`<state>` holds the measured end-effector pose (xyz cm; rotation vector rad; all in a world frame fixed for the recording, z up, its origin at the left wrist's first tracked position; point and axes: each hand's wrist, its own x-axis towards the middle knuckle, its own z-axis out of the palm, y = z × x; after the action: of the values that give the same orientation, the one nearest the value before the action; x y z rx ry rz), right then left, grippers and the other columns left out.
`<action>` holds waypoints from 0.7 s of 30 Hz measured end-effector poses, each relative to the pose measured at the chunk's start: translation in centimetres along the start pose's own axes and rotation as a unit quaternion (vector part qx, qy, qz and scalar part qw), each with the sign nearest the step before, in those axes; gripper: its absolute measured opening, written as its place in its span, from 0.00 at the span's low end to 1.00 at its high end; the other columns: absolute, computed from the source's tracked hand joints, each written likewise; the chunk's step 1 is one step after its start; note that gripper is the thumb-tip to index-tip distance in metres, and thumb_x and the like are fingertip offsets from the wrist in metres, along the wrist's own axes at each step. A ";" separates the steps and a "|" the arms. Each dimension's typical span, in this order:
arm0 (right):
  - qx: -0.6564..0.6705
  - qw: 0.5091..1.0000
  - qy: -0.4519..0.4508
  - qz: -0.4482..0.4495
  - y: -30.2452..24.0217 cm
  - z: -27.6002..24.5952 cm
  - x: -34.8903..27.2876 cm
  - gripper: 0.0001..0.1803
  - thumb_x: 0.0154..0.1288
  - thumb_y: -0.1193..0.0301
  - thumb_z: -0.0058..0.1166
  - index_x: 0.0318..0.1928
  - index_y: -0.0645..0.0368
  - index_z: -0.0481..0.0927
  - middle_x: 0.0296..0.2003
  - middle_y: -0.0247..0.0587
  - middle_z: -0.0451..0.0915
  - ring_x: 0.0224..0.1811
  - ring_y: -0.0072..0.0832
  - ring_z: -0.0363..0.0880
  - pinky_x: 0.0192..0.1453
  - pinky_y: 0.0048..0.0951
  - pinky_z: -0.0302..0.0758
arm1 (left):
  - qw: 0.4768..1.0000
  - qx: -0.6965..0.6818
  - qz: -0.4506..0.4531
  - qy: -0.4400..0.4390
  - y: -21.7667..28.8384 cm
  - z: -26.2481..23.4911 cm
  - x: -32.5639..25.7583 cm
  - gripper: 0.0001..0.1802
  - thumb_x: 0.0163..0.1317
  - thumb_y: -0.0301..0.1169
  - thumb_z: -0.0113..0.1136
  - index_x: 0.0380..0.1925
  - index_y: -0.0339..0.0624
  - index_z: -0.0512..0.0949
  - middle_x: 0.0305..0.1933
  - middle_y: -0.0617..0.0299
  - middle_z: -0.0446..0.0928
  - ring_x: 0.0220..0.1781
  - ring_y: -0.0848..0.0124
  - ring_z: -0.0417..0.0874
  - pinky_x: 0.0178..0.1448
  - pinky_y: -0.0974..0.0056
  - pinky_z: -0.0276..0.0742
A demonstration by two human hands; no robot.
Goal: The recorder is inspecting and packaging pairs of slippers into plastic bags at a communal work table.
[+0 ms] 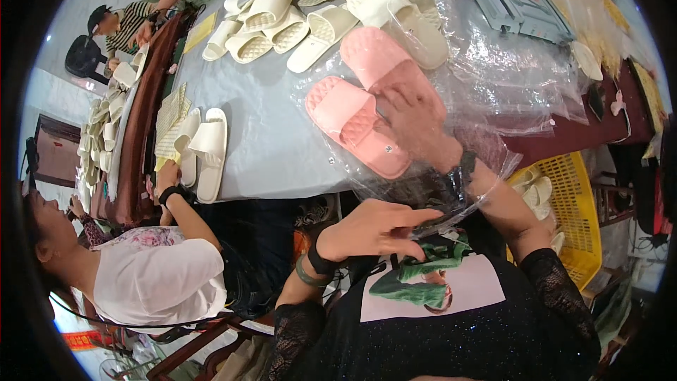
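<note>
On the left, a co-worker's hand [166, 178] sits by a pair of cream foam slippers [202, 147] on our grey table [271, 134]. Our left hand [374, 229] pinches the mouth of the clear plastic bag [451, 92]; our right hand [416, 127], inside it, presses the two pink ribbed foam slippers [363, 102]. Right of us stands a yellow plastic crate [575, 204]

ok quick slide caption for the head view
Right hand inside a clear plastic bag with two pink ribbed foam slippers, left hand holding the bag's mouth at the grey table.
</note>
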<state>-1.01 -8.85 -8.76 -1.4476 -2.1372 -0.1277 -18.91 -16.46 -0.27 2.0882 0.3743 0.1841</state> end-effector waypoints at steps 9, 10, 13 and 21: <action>0.165 0.978 -0.121 0.043 -6.8 -0.6 -0.7 0.31 0.67 0.57 0.47 0.64 0.62 0.61 0.63 0.57 0.61 0.68 0.54 0.52 0.68 0.53 0.52 | 0.796 -0.081 -0.181 0.572 -6.0 4.1 -6.5 0.19 0.64 0.27 0.58 0.14 0.37 0.66 0.18 0.74 0.63 0.24 0.85 0.59 0.25 0.74 0.54; 0.167 0.977 -0.128 0.041 -6.4 -0.6 -1.2 0.32 0.66 0.58 0.48 0.65 0.62 0.59 0.64 0.57 0.59 0.69 0.52 0.51 0.70 0.51 0.49 | 0.781 -0.143 -0.215 0.569 -6.4 4.9 -6.8 0.21 0.63 0.27 0.60 0.12 0.38 0.64 0.17 0.74 0.61 0.23 0.84 0.58 0.25 0.73 0.54; 0.171 0.973 -0.149 0.042 -4.7 -1.9 -3.2 0.36 0.63 0.60 0.51 0.67 0.62 0.56 0.66 0.57 0.55 0.71 0.46 0.50 0.73 0.47 0.42 | 0.777 -0.204 -0.248 0.541 -8.0 6.9 -8.0 0.16 0.63 0.29 0.59 0.17 0.39 0.69 0.21 0.74 0.66 0.26 0.85 0.62 0.29 0.76 0.58; 0.123 0.877 -0.460 0.057 2.3 -18.1 -9.3 0.19 0.59 0.69 0.57 0.51 0.60 0.74 0.46 0.50 0.78 0.47 0.41 0.78 0.50 0.38 0.74 | 0.725 -0.497 -0.172 0.445 -8.5 7.5 -6.8 0.25 0.67 0.35 0.48 0.62 0.36 0.64 0.61 0.56 0.70 0.62 0.69 0.71 0.61 0.62 0.69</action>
<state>10.51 -22.30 1.45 -1.6487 -2.6045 1.0415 -24.86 -20.67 -11.30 0.7096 0.9651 0.9477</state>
